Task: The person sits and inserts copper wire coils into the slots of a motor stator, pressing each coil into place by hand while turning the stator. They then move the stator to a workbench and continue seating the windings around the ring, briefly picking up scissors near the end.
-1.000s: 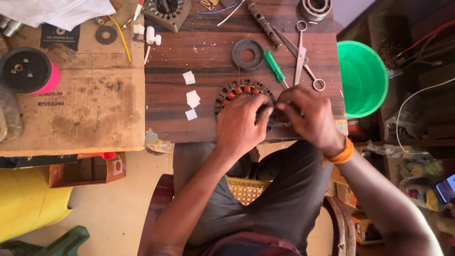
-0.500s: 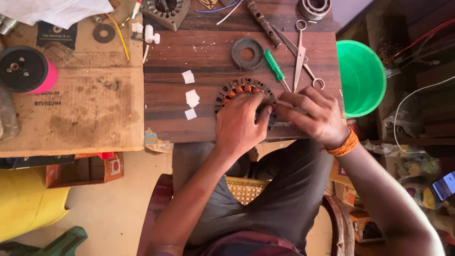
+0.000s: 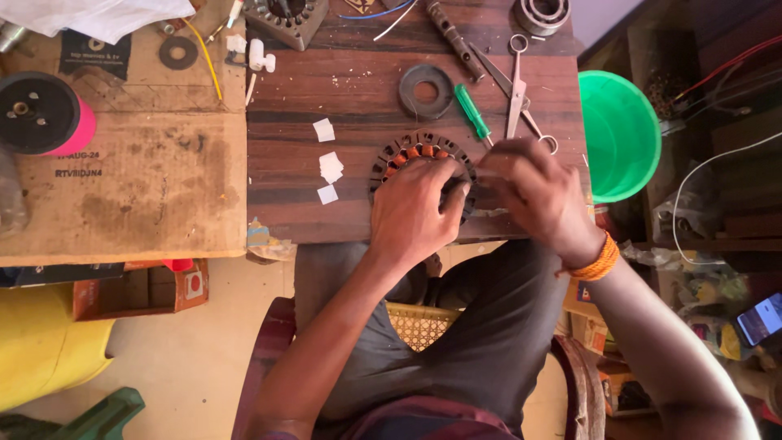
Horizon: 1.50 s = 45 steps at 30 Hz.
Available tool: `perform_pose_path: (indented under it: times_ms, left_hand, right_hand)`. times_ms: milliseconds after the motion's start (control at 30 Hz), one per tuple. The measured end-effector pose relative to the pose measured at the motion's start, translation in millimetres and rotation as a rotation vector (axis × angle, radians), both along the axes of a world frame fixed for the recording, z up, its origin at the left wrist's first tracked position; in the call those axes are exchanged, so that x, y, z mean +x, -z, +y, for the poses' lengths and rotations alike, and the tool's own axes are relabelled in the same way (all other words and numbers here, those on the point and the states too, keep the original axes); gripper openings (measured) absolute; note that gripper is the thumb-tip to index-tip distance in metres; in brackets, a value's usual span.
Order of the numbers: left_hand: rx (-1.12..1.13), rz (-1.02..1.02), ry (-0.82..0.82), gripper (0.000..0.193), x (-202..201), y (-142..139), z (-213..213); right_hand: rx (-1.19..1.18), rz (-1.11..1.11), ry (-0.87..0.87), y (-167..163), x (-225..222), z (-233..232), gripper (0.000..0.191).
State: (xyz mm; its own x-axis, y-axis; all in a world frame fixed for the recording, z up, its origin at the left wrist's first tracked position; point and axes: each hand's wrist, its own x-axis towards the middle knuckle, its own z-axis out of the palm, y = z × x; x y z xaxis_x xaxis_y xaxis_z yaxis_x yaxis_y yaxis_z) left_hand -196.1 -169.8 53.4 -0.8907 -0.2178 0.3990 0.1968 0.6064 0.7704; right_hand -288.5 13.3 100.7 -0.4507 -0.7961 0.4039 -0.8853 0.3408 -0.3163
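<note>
1. I see one stator (image 3: 419, 155), a dark ring with orange copper windings, lying flat near the front edge of the wooden table (image 3: 358, 90)
2. My left hand (image 3: 415, 212) lies palm down over the stator's near half, fingers pressed onto it; it clamps the ring rather than lifting it
3. My right hand (image 3: 538, 195) sits just right of the stator, fingertips bunched at its right rim; I cannot tell what they pinch, if anything
4. One orange band (image 3: 593, 262) circles the right wrist
5. Three white paper slips (image 3: 328, 166) lie left of the stator, apart from it
6. One green screwdriver (image 3: 472, 114) and one pair of scissors (image 3: 515, 90) lie just beyond the right hand
7. One flat grey ring (image 3: 427, 91) lies beyond the stator; a second, smaller one (image 3: 177, 52) rests on the cardboard (image 3: 138, 187)
8. One black and pink spool (image 3: 45, 114) stands on the cardboard, far left
9. One green bucket (image 3: 623, 134) sits right of the table
</note>
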Motion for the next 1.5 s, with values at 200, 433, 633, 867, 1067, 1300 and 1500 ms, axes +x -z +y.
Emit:
perform_pose_path:
  times_ms: [200, 433, 633, 867, 1067, 1300, 1500]
  left_hand:
    - [0.004, 0.018, 0.009, 0.015, 1.0, -3.0, -1.4]
    - [0.02, 0.03, 0.022, 0.013, 2.8, -0.6, -1.1]
    - [0.021, 0.023, -0.014, 0.015, 2.0, -0.6, 0.1]
    - [0.013, 0.023, -0.002, 0.012, 2.5, -3.9, -0.2]
    - [0.034, 0.026, 0.037, 0.01, 4.2, -2.4, -1.4]
    - [0.028, 0.004, -0.008, 0.013, 1.3, -1.8, -0.3]
    - [0.027, 0.027, -0.021, 0.014, 2.2, -1.8, 1.4]
  right_hand:
    - [-0.002, 0.151, -0.083, 2.9, 4.7, -1.9, 0.02]
    - [-0.018, -1.107, 0.233, 19.6, 5.0, 8.2, 0.04]
    - [-0.006, 0.122, -0.022, 4.5, 6.1, 3.3, 0.025]
    - [0.023, 0.2, -0.108, 8.9, 2.4, 4.2, 0.022]
    - [-0.106, -1.181, 0.335, 30.2, 3.5, 10.6, 0.02]
    - [-0.029, 0.007, 0.064, 7.3, 10.1, 3.6, 0.027]
    - [0.02, 0.209, -0.107, 0.6, 10.2, 2.6, 0.03]
